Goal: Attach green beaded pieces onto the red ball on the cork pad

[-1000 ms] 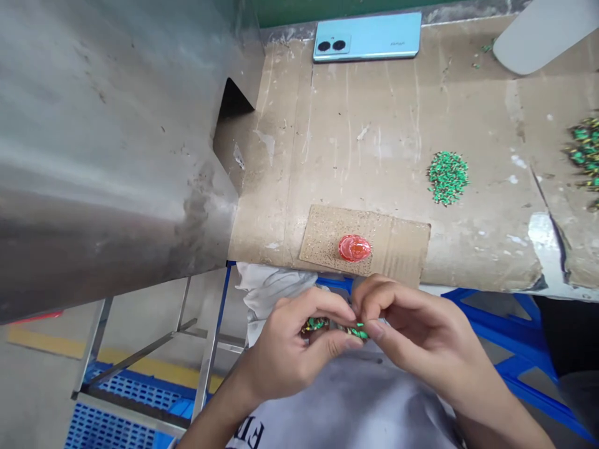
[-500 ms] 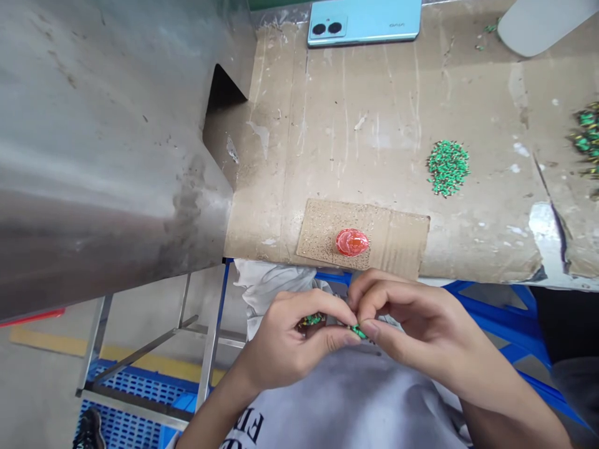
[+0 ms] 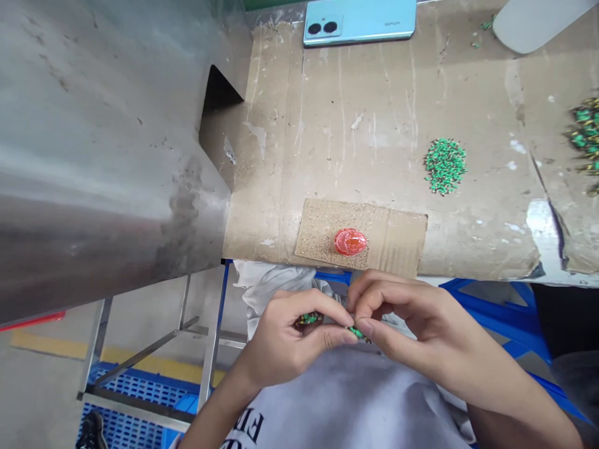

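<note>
Small green parts with metallic ends (image 3: 309, 318) are cupped in my left hand (image 3: 292, 340), whose thumb and forefinger pinch together at the tips. My right hand (image 3: 412, 324) meets them, its thumb and forefinger closed on a small green part (image 3: 357, 332) between the two hands. Both hands are just below the bench edge, above my lap. Beyond them a shiny red oval object (image 3: 350, 242) rests on a loose piece of cardboard (image 3: 397, 240) sprinkled with tiny specks. A heap of similar green parts (image 3: 445, 166) lies farther back on the right.
The bench is covered with worn cardboard (image 3: 374, 143). A light blue phone (image 3: 360, 22) lies at the back, near a pale rounded object (image 3: 538, 22). More green parts (image 3: 586, 134) sit at the right edge. A large metal housing (image 3: 116, 143) stands at the left.
My hands keep nearly the same pinched pose, with only slight finger movement around the green part. The whole view has shifted a little.
</note>
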{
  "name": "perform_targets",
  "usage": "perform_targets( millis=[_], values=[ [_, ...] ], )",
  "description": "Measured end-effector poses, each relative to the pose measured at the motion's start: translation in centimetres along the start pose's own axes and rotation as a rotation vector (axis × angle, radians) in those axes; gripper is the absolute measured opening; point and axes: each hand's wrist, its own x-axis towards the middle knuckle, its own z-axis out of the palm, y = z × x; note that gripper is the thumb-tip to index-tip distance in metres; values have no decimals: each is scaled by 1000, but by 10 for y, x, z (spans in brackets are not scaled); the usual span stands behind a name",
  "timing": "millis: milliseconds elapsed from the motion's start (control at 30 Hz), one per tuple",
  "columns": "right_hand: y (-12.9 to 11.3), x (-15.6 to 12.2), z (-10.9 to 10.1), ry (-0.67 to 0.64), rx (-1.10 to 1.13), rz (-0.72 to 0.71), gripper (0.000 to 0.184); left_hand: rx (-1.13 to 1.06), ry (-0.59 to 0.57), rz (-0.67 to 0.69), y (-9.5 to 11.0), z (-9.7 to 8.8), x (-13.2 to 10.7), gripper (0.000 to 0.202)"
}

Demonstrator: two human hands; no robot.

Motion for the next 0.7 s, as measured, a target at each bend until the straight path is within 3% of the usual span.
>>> perform_targets(
  millis=[167,400,533,700],
  values=[
    [-5,-1,-1,-15,-90,-71,14,-41,30,36,0,1,2,8],
    [-6,-8,1,11,-239,-92,5,76,94,145,3,2,3,6],
    [-1,-13,2,2,-283,-101,5,81,73,226,0,2,1,10],
    [5,-12,2,45,-347,-276,10,100,95,139,4,3,2,8]
  ],
)
